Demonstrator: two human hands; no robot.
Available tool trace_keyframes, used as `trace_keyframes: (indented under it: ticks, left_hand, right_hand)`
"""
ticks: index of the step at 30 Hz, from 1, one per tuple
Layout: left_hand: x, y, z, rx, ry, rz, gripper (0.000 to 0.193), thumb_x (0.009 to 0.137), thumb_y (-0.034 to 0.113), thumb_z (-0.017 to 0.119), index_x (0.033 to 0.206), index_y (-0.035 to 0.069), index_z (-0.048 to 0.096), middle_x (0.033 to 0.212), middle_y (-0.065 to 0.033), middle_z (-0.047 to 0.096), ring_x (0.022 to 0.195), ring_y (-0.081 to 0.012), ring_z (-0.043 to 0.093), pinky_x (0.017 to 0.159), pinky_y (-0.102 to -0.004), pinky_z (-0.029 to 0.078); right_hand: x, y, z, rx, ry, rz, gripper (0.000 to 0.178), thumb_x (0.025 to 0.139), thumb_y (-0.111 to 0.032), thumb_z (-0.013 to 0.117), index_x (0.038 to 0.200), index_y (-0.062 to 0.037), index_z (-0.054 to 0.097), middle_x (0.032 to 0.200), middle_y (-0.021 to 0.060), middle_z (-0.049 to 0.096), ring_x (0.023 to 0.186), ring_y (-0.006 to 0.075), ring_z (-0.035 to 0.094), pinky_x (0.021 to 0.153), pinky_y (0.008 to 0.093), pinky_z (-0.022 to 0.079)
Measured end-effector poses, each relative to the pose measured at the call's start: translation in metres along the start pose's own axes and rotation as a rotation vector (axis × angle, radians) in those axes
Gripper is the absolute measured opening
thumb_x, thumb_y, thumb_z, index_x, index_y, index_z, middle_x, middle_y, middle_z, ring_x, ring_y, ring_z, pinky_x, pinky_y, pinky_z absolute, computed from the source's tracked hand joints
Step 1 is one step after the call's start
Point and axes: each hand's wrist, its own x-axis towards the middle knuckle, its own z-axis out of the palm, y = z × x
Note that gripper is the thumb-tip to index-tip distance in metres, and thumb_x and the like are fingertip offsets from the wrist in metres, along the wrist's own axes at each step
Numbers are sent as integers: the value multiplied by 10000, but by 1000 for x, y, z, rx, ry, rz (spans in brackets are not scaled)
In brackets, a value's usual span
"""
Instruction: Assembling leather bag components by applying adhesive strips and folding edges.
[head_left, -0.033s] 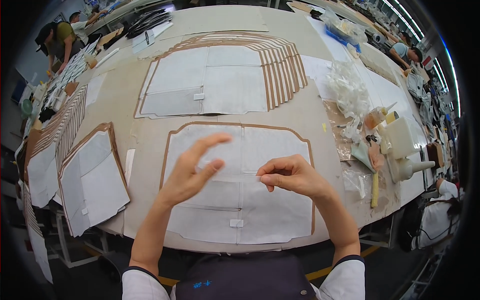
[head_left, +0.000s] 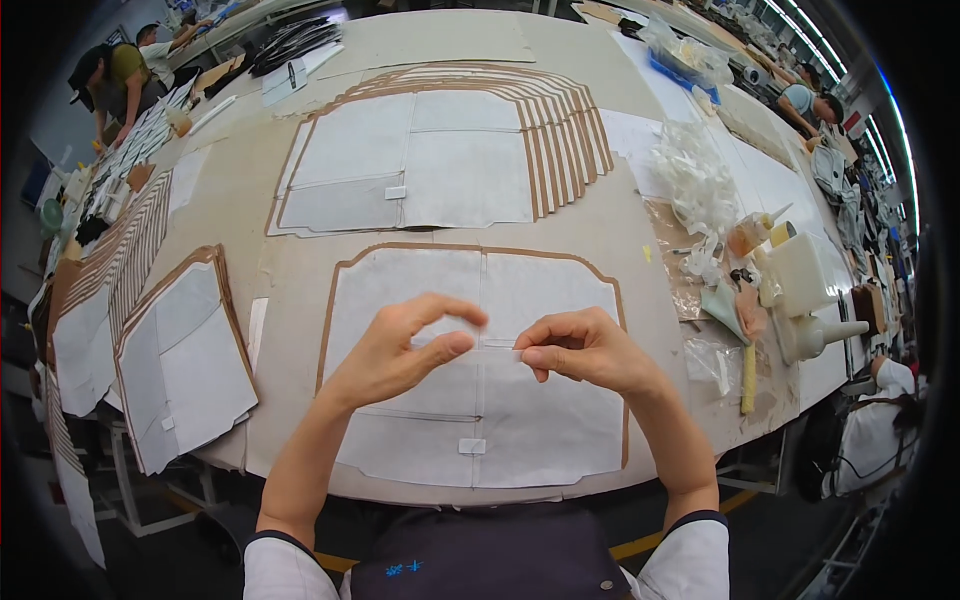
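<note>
A white fabric panel with brown edging [head_left: 550,430] lies flat in front of me, with seams crossing it and a small white label near its lower middle. Over its left half hovers my left hand [head_left: 385,350], thumb and fingers apart and nothing seen between them; its fingertips are slightly blurred. To the right, my right hand [head_left: 590,352] is closed in a pinch above the panel. A tiny pale bit shows at its fingertips, too small to name. The two hands do not touch.
Beyond lies a fanned stack of similar panels [head_left: 465,165]; more panels [head_left: 185,350] rest at left. On the right are a white plastic bottle [head_left: 800,275], a yellow-handled tool [head_left: 749,380] and crumpled clear plastic [head_left: 695,175]. Other people work at the far left and right.
My left hand has moved right and a little down, nearer to my right hand, its fingers curling slightly. The right hand stays in its pinch at nearly the same place.
</note>
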Motion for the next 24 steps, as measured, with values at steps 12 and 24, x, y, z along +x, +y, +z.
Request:
trace_keyframes:
  ticks: [12,24]
  left_hand:
    - [39,-34,-12,-244,-277,-364,193,950,207,700,981,20,736,862,-14,710,701,-49,562,604,-220,459]
    - [56,-42,-35,-160,-240,-349,203,931,213,723,971,19,766,698,33,621,628,-42,465,552,-235,356]
  right_hand:
    - [17,39,-34,-289,86,112,672,912,-486,680,1348,13,568,1289,207,623,1228,330,572,1059,484,422]
    - [76,16,-25,-804,304,-588,510,837,-313,786,1225,-32,613,1289,156,603,1302,340,491,1066,469,356]
